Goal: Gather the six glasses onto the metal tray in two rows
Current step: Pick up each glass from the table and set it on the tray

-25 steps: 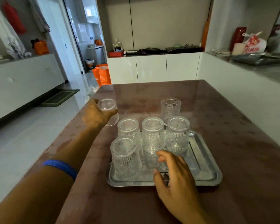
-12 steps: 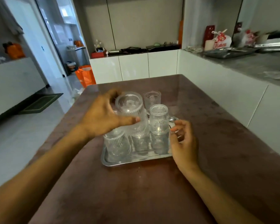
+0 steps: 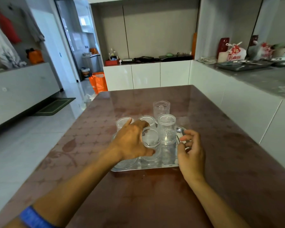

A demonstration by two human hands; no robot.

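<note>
My left hand point(image 3: 132, 142) is wrapped around a glass point(image 3: 150, 140), thumb under and fingers over its side, holding it tilted just above the middle of the tray's point(image 3: 169, 165) near row. A second ago this same hand was off the tray's left edge, closing on that glass where it stood on the table point(image 3: 237, 178); half a second ago it was carrying it high over the back row. Now it has come down into the gap, so this is the fifth glass arriving, not yet set down as far as I can tell.

My right hand point(image 3: 190, 153) holds nothing. Its fingers are loosely curled and spread at the tray's right edge, near the rim, and it may be steadying the tray, though I cannot tell whether it touches the metal. A second ago it was at the tray's near edge, so it has shifted round to the right.

On the tray I see two glasses at the back left and back middle, one tall at the back right point(image 3: 167, 129), and one at the near left mostly hidden under my left wrist. The last glass point(image 3: 161, 107) stands on the table just beyond the tray's far edge.

I judge the near right corner is left for it.
</note>
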